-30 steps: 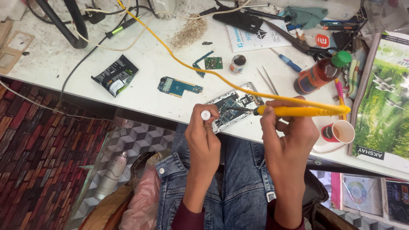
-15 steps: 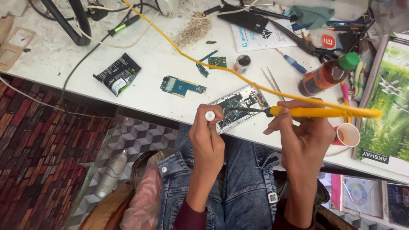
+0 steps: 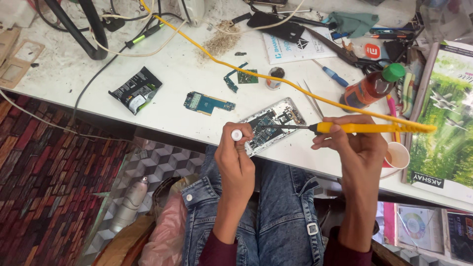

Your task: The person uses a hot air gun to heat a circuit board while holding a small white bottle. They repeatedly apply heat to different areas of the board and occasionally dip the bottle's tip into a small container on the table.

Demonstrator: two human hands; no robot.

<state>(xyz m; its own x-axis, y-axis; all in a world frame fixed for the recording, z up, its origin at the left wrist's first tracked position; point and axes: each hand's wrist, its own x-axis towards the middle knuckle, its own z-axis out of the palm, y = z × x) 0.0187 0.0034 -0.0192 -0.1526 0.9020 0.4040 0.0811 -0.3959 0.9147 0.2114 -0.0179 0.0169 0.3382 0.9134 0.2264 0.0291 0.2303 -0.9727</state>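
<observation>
Soldering iron (image 3: 364, 128) in our right hand (image 3: 357, 148): its yellow plastic handle is pinched between thumb and curled fingers, and its thin dark metal tip reaches onto the opened phone (image 3: 271, 125), which lies at the near edge of the white worktable (image 3: 172, 79). Our left hand (image 3: 236, 157) is closed around a small object with a round white cap (image 3: 237, 135), held just beside the phone's near left corner; we cannot tell what the object is. As far as we can judge, the work is midway: the phone's back is off, its silvery frame exposing dark, densely packed boards, and several parts already lie apart from it. To the left of the phone sits a blue-green circuit board (image 3: 209, 103), and farther left a flat black battery (image 3: 135, 91). Beyond the phone are a smaller green board (image 3: 246, 77), a small round tin (image 3: 275, 76) and slim metal tweezers (image 3: 310, 98). To the right of the phone stand an amber bottle with a green cap (image 3: 372, 87) and a paper cup (image 3: 396, 156). The iron's yellow cord (image 3: 207, 49) snakes across the scuffed tabletop beyond the phone.
</observation>
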